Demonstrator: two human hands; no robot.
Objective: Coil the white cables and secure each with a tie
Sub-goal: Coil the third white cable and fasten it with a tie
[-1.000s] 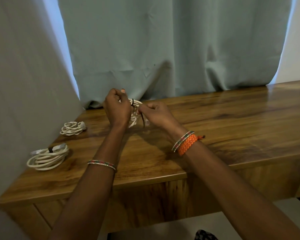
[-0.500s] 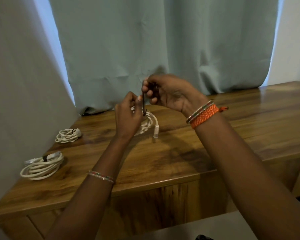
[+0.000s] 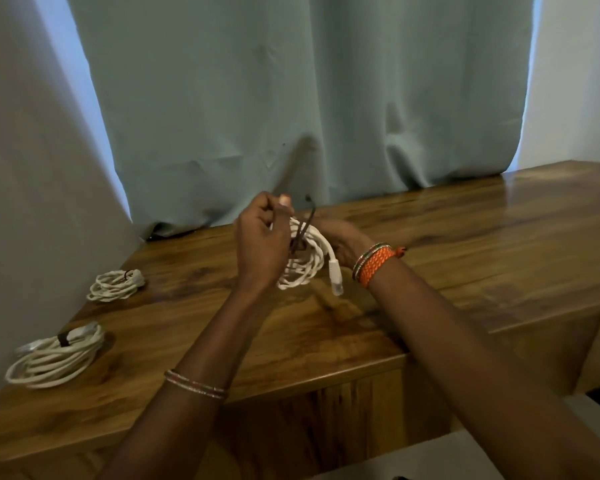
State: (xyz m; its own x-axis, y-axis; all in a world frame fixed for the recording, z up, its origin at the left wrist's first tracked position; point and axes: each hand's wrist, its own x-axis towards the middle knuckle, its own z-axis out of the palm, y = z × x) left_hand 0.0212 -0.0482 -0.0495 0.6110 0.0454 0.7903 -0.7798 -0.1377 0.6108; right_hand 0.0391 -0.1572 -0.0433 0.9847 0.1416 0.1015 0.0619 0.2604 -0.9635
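- Both hands meet above the worktop (image 3: 465,244): left hand (image 3: 262,244) grips the white cable coil (image 3: 303,265), right hand (image 3: 342,239) curls behind it.
- One dark tie (image 3: 307,225) sticks up between them (its connector hangs down).
- Two tied coils lie left: far coil (image 3: 116,285), near coil (image 3: 54,358).

right hand (image 3: 336,239) lowered to coil (image 3: 305,261) | tie (image 3: 305,223) upright
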